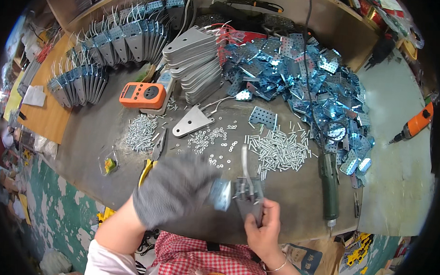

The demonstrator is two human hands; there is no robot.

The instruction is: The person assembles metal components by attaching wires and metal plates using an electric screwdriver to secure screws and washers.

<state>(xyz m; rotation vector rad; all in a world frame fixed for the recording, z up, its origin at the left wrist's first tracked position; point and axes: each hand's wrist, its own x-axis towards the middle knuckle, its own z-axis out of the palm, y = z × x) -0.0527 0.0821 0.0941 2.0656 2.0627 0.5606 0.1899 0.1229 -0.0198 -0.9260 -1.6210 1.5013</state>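
Note:
My left hand (177,189), in a grey knit glove and blurred by motion, has a small blue-filmed metal bracket (221,195) at its fingertips. Bare, my right hand (265,229) grips a grey metal plate (249,210) near the table's front edge, thumb on its face. Several screws stand up from the plate's far end, and a pale wire (245,160) rises from it. The bracket is just left of the plate; a small gap shows between them. Beyond my hands lie a heap of screws (282,149) and scattered nuts or washers (205,139).
A green electric screwdriver (329,190) hangs on its cord at the right. Blue perforated brackets (300,72) are piled behind, beside stacked grey plates (193,59). An orange multimeter (143,95), more screws (141,132) and yellow-handled pliers (145,171) lie left.

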